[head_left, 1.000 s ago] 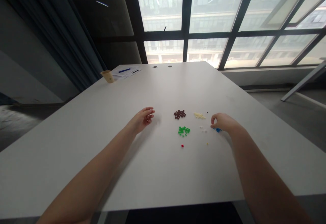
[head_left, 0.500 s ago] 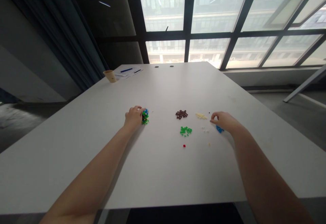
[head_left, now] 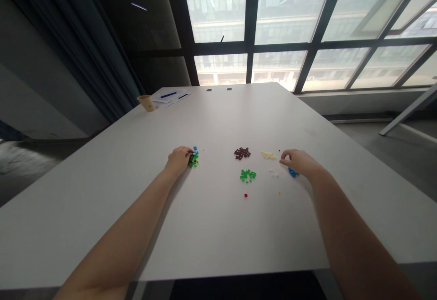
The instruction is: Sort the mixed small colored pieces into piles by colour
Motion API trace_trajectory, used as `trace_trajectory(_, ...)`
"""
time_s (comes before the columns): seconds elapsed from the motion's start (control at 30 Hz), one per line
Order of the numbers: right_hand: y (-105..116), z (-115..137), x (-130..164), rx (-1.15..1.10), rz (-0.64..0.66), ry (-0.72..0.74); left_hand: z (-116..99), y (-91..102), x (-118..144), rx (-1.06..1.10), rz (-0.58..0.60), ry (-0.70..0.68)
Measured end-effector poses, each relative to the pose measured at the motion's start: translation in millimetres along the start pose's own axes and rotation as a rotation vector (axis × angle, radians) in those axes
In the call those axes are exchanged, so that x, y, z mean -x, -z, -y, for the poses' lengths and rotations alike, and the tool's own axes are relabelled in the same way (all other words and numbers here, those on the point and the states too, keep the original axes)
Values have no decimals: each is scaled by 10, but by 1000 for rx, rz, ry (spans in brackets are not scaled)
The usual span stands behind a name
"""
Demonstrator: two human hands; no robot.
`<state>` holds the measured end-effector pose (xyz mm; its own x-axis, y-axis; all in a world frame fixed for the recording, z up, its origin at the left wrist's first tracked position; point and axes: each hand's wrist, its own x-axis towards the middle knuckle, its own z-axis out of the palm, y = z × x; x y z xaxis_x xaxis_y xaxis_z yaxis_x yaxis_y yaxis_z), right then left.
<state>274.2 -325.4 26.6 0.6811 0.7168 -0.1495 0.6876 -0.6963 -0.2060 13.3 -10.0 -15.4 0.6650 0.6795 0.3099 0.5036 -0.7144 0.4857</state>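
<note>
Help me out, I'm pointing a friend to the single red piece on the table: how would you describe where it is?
On the white table, find the small sorted piles between the two hands. Below the green pile, nearer the person, lies the red piece. It sits alone, apart from every pile, and is the only red thing there.

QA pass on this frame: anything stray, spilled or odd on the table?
Mostly tidy: brown pile, green pile and cream pile sit grouped by colour. The strays are a lone red piece and a few tiny white bits, lying apart from any pile. Nothing looks damaged.
</note>
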Motion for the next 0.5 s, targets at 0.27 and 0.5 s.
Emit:
trace_trajectory(0.27, -4, 0, -4, 13, -32, 23, -21, 41, -23, -153, 87, -33)
trace_trajectory(0.5, 20, 27, 18, 10, -30, 29, -45, 44, -8, -239, 102, -50)
